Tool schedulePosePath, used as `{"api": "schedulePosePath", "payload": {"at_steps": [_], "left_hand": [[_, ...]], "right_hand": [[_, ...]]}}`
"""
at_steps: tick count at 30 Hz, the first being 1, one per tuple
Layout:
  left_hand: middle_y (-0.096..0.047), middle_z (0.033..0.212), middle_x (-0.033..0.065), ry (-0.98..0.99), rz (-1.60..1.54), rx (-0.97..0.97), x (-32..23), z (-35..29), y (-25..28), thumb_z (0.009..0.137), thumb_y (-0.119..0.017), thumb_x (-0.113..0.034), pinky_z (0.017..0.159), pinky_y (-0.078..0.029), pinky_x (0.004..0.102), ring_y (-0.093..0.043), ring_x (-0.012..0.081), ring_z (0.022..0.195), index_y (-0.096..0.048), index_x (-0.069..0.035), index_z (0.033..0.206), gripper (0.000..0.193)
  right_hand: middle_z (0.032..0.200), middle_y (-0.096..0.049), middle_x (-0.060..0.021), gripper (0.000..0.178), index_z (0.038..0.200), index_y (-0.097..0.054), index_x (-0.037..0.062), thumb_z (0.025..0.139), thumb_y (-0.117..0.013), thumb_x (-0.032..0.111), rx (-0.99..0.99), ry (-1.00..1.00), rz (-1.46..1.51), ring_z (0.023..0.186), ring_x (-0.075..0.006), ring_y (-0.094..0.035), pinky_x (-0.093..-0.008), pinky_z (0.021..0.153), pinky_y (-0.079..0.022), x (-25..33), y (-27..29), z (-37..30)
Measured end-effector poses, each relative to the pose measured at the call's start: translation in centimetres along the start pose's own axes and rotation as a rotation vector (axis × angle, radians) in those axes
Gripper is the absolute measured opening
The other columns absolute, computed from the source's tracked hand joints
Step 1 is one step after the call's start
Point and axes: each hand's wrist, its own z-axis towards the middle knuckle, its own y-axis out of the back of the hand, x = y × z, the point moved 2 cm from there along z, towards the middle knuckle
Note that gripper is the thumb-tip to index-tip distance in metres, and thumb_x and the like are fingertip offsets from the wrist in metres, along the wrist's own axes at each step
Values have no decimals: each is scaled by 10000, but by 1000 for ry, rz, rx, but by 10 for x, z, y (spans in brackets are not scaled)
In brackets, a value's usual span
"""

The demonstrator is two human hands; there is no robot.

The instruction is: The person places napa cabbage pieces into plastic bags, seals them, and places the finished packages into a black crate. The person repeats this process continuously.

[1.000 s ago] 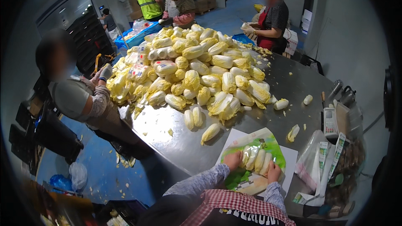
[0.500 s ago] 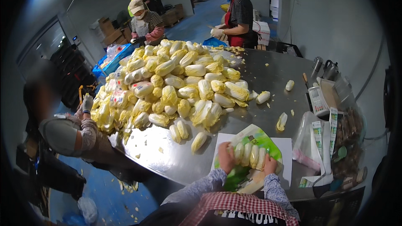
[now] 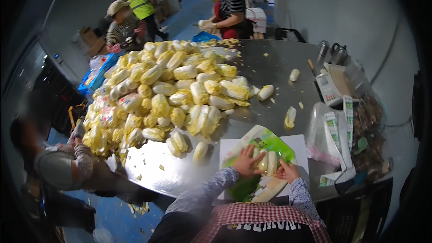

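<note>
A row of small napa cabbages (image 3: 272, 163) lies side by side on a green and white printed plastic bag (image 3: 285, 149). Under the bag is a white sheet (image 3: 300, 143) on the metal table. My left hand (image 3: 248, 162) rests flat over the left end of the row, fingers spread, covering part of it. At the right end, my right hand (image 3: 288, 171) touches the cabbages with its fingers stretched out. Whether the cabbages lie inside the bag or on top cannot be made out.
A large heap of napa cabbages (image 3: 180, 85) covers the table's left half. Loose cabbages (image 3: 290, 117) lie beyond the sheet. Clear plastic bags (image 3: 321, 130), label strips (image 3: 332, 130) and a white scale-like device (image 3: 328, 89) stand at right. Co-workers stand around the table.
My left hand has opened from gripping the row's end and spread over the cabbages. My right hand's fingers have straightened. The view has shifted, and the person in the yellow vest is more visible.
</note>
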Motion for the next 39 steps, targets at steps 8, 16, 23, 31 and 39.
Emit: {"api": "schedulePosePath", "payload": {"at_steps": [8,16,23,31,39], "left_hand": [[-482,1041,232,-53,5,5,13,16,1,596,-675,-678,780,-389,479,-488,378,933,-387,-164,1380,981],[-496,1038,188,-39,-149,-52,13,15,2,578,-712,-653,802,-365,452,-477,352,949,-359,-133,1401,1035],[-439,1271,217,-10,-293,-166,23,11,10,664,-746,-488,971,-319,506,-437,385,1148,-296,-108,1422,960],[-406,1369,165,-344,153,52,-16,1,-2,792,-578,-287,1012,-286,526,-397,343,1237,-433,-175,1358,595],[-463,1317,123,80,-1775,210,-88,14,95,887,-557,-273,998,-396,417,-488,284,1170,-338,-26,1359,576]], "right_hand": [[868,-638,-110,172,989,-585,39,822,-613,65,34,1109,-485,793,-243,-642,-333,687,-515,77,-66,-62],[1122,-564,-136,473,1234,-502,81,871,-554,380,-33,1066,-977,1053,-318,-512,-435,906,-375,26,-69,19],[1020,-585,-124,383,1086,-596,98,878,-526,413,49,1015,-1023,990,-301,-544,-426,839,-424,31,-67,42],[1011,-631,-158,389,1190,-549,130,906,-471,383,165,598,-692,927,-353,-596,-434,783,-468,47,-69,32],[1070,-571,-187,626,1392,-246,37,959,-381,468,165,602,-56,869,-269,-616,-378,701,-492,99,43,-163]]}}
